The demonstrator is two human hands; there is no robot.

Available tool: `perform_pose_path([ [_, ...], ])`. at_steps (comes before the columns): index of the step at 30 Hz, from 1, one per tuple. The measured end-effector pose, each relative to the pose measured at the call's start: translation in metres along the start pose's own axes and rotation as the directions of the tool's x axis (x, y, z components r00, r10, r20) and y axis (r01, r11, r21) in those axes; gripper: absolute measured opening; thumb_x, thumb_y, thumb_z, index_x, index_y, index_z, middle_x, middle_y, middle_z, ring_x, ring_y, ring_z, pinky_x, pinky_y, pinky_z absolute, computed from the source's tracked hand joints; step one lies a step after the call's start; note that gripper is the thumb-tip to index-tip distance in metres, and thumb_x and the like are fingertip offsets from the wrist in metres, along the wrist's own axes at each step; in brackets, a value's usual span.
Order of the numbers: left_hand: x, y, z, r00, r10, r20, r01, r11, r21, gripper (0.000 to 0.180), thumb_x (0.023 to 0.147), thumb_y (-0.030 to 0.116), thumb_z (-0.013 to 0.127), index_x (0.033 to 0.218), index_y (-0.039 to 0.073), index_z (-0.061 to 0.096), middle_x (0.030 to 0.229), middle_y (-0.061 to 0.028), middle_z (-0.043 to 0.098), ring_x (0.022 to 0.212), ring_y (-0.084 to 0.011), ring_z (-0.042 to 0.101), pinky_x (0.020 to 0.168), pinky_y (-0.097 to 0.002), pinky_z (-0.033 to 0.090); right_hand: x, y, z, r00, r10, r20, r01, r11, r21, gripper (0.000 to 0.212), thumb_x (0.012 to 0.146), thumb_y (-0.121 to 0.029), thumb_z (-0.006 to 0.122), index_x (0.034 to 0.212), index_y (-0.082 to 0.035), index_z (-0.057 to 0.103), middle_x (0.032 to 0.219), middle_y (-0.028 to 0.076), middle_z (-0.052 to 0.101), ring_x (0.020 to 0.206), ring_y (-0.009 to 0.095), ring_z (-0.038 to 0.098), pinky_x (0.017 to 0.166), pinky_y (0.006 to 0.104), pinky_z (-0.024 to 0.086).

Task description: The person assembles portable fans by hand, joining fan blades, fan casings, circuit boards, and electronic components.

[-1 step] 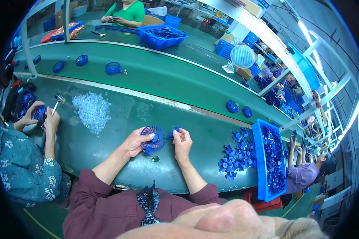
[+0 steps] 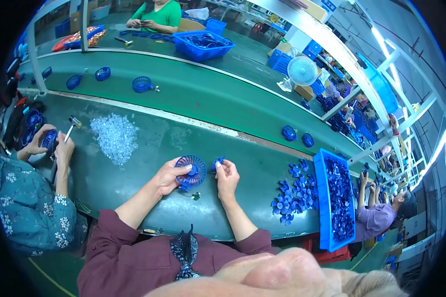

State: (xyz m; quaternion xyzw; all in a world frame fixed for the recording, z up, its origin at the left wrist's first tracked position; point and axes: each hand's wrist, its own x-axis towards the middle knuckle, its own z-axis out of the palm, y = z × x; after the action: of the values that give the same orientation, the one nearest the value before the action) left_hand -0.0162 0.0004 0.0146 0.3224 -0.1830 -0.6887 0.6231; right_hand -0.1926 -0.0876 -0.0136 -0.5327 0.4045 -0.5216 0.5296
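My left hand (image 2: pixel 168 177) is closed round the rim of a round blue fan housing (image 2: pixel 196 179) with a slatted grille, thumb on its face. A small dark green part (image 2: pixel 196 196) shows just below the housing, seemingly on a thin wire. To the right, apart from the housing, my right hand (image 2: pixel 227 179) pinches a small blue fan blade (image 2: pixel 218 162) between thumb and fingers. Loose blue fan blades (image 2: pixel 295 193) lie in a heap further right on the green table (image 2: pixel 252 198).
A blue crate (image 2: pixel 325 218) full of blades stands at the right. Small clear pieces (image 2: pixel 115 138) are piled left. A co-worker's hand (image 2: pixel 63 151) works with a hammer (image 2: pixel 72 127) at far left. Beyond runs a green conveyor belt (image 2: pixel 203 99) carrying blue housings (image 2: pixel 142 84).
The small green part below the housing has swung slightly to the right. Both my hands keep their holds and places.
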Motion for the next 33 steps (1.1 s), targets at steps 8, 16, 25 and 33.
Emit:
perform_pose_path([
  [8, 0.007, 0.000, -0.013, 0.998, -0.058, 0.012, 0.058, 0.998, 0.010, 0.029, 0.085, 0.006, 0.063, 0.113, -0.001, 0.058, 0.103, -0.0126, 0.065, 0.094, -0.0227, 0.065, 0.087, -0.0383, 0.053, 0.003, 0.002, 0.001, 1.000, 0.010, 0.008, -0.010, 1.000, 0.012, 0.024, 0.086, -0.010, 0.065, 0.104, 0.002, 0.055, 0.076, 0.000, 0.058, 0.057, 0.004, 0.048, 0.049, 0.0187, 0.038],
  [16, 0.010, -0.005, -0.013, 0.994, 0.053, -0.096, -0.051, 0.998, 0.030, 0.026, 0.085, 0.005, 0.063, 0.110, 0.001, 0.058, 0.099, -0.0104, 0.065, 0.090, -0.0200, 0.066, 0.082, -0.0367, 0.055, 0.001, -0.001, -0.001, 1.000, -0.003, 0.028, 0.003, 1.000, 0.014, 0.025, 0.086, -0.010, 0.065, 0.104, 0.003, 0.055, 0.075, 0.000, 0.057, 0.057, 0.004, 0.047, 0.050, 0.0185, 0.037],
  [25, 0.016, -0.016, -0.029, 0.983, 0.100, -0.153, -0.082, 0.989, 0.122, 0.019, 0.090, 0.014, 0.060, 0.105, 0.002, 0.059, 0.094, -0.0086, 0.066, 0.081, -0.0174, 0.067, 0.072, -0.0336, 0.057, -0.004, -0.001, 0.001, 1.000, -0.007, 0.012, 0.008, 0.999, -0.047, 0.025, 0.086, -0.011, 0.065, 0.104, 0.005, 0.056, 0.075, 0.001, 0.055, 0.057, 0.006, 0.047, 0.050, 0.0199, 0.038],
  [33, 0.026, -0.002, -0.015, 0.987, 0.085, -0.135, -0.083, 0.996, 0.015, 0.037, 0.094, 0.038, 0.054, 0.104, 0.002, 0.059, 0.096, -0.0084, 0.065, 0.085, -0.0183, 0.064, 0.076, -0.0363, 0.054, 0.004, -0.011, 0.001, 0.989, -0.146, 0.029, 0.149, 0.972, -0.183, 0.028, 0.085, -0.014, 0.068, 0.104, 0.004, 0.058, 0.076, 0.001, 0.057, 0.060, 0.005, 0.049, 0.053, 0.0214, 0.043],
])
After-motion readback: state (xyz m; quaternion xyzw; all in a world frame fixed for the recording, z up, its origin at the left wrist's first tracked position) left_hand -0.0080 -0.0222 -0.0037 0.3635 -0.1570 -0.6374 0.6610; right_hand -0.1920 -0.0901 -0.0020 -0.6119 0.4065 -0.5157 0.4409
